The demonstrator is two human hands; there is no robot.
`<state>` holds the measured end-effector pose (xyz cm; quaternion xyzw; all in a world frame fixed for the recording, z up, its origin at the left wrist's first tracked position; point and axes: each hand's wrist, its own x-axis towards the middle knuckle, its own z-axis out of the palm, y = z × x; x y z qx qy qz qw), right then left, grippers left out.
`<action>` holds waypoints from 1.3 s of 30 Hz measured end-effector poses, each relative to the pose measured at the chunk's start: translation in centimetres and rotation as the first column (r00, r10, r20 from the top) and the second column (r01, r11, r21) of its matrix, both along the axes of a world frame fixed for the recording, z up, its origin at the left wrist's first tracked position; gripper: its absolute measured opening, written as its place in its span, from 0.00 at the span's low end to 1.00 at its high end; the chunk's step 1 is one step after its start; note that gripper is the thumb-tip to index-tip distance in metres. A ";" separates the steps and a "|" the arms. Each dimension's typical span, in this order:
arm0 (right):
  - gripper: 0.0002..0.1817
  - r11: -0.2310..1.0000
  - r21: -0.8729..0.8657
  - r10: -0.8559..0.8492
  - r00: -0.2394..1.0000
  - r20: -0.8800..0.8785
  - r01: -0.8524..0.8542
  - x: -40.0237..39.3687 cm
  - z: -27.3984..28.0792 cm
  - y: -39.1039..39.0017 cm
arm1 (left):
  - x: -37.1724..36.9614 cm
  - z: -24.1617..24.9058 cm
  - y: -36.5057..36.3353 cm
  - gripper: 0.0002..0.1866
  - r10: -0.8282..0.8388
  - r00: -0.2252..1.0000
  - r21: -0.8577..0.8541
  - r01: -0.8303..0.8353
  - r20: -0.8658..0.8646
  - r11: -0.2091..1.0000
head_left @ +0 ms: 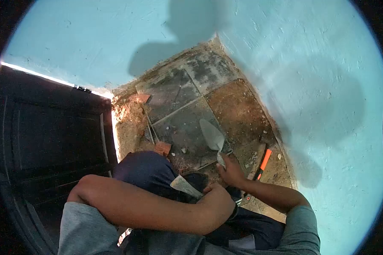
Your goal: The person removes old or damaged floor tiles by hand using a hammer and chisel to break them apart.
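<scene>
My right hand (233, 171) is closed round the handle of a pointed trowel (212, 135). The trowel's grey blade lies over the edge of a dusty dark floor tile (184, 123), beside a patch of bare brown soil (238, 108). My left hand (218, 196) is held near my lap, its fingers wrapped round a scraper. The flared, pale blade of the scraper (185, 186) points to the left, in front of my knee. Most of its handle is hidden by my hand.
A tool with an orange and black handle (264, 161) lies right of my right hand, by the blue wall (327, 106). Broken reddish tile pieces (162, 148) and thin sticks (151, 127) lie at the left. A dark door (59, 131) stands on the left.
</scene>
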<state>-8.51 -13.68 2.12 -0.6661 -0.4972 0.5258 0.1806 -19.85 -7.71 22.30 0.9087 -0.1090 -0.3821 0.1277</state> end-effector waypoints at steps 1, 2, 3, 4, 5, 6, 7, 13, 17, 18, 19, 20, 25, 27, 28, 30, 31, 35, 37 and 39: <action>0.30 1.000 -0.013 -0.022 1.000 0.008 0.022 -0.7 -1.1 -0.6 | -0.1 0.3 0.1 0.06 0.002 1.000 0.010 -0.002 0.026 1.000; 0.29 1.000 -0.010 0.022 0.998 -0.058 -0.023 -1.9 -2.7 -0.7 | -0.1 0.4 0.2 0.06 0.005 0.998 0.021 -0.006 0.055 1.000; 0.29 0.998 -0.006 0.069 0.990 -0.124 -0.070 -3.8 -4.5 -0.5 | 0.1 0.2 0.1 0.07 0.025 0.999 0.004 -0.025 0.034 1.000; 0.28 0.993 -0.001 0.115 0.975 -0.191 -0.118 -5.6 -5.5 -0.1 | 0.5 0.0 -0.3 0.07 0.046 0.999 -0.015 -0.046 0.011 0.999; 0.28 0.966 0.079 0.257 0.932 -0.257 -0.245 -7.0 -5.6 1.2 | 0.7 -0.2 -0.5 0.07 0.063 0.998 -0.035 -0.063 -0.016 0.997; 0.28 0.921 0.168 0.389 0.867 -0.311 -0.352 -8.2 -5.5 2.9 | 0.7 0.2 -0.4 0.07 0.074 0.997 -0.062 -0.074 -0.003 0.995; 0.28 0.922 0.047 0.368 0.834 -0.410 -0.384 -8.9 -4.8 4.0 | 1.0 0.9 0.0 0.07 0.083 0.997 -0.086 -0.082 0.010 0.993; 0.29 0.902 0.066 0.433 0.888 -0.155 -0.428 -4.8 -1.2 9.4 | 0.2 0.6 -0.6 0.09 0.094 0.996 -0.117 -0.093 0.005 0.989; 0.33 0.966 0.155 0.174 0.965 0.195 -0.205 -2.7 -1.2 11.5 | 0.6 0.8 -0.5 0.08 0.007 1.000 -0.129 -0.006 0.013 0.992; 0.37 0.983 0.117 0.112 0.966 0.234 -0.143 -2.9 -1.0 12.0 | 0.9 0.6 -0.5 0.08 0.004 1.000 -0.139 -0.002 0.016 0.990; 0.38 0.978 0.150 0.115 0.976 0.184 -0.143 -3.6 -1.8 12.2 | 1.1 0.4 -0.3 0.08 -0.001 1.000 -0.149 0.004 0.019 0.989; 0.39 0.973 0.181 0.116 0.984 0.135 -0.140 -4.9 -3.4 12.1 | 1.4 0.2 -0.2 0.08 -0.009 1.000 -0.160 0.012 0.023 0.987; 0.38 0.946 0.299 0.203 0.947 -0.249 -0.124 -14.2 -7.5 11.9 | 3.6 1.6 2.0 0.13 0.108 0.994 -0.050 -0.109 -0.012 0.993; 0.37 0.918 0.283 0.370 0.852 -0.369 -0.277 -16.9 -8.2 12.2 | 3.4 1.6 2.4 0.14 0.182 0.982 -0.026 -0.181 0.040 0.983; 0.37 0.895 0.276 0.439 0.795 -0.419 -0.349 -17.8 -8.4 12.2 | 2.8 1.4 2.3 0.14 0.213 0.971 -0.004 -0.213 0.110 0.977; 0.37 0.850 0.259 0.526 0.702 -0.480 -0.459 -18.0 -8.7 12.4 | 2.2 1.2 2.3 0.14 0.268 0.953 -0.026 -0.267 0.143 0.963; 0.37 0.835 0.250 0.545 0.677 -0.495 -0.490 -17.8 -8.7 12.5 | 2.3 1.0 2.2 0.14 0.292 0.951 -0.070 -0.286 0.099 0.956; 0.36 0.892 0.237 0.444 0.844 -0.302 -0.385 -14.0 -7.2 15.1 | 2.4 5.0 4.1 0.16 0.189 0.967 -0.078 -0.204 -0.172 0.976; 0.35 0.954 0.203 0.255 0.955 -0.153 -0.222 -10.9 -4.1 17.9 | 2.9 5.6 4.5 0.16 0.128 0.979 -0.088 -0.143 -0.159 0.986; 0.32 0.976 0.197 0.098 0.995 -0.010 -0.094 -8.4 -2.1 22.0 | 2.8 5.9 4.8 0.14 0.149 0.988 -0.088 -0.151 -0.027 0.985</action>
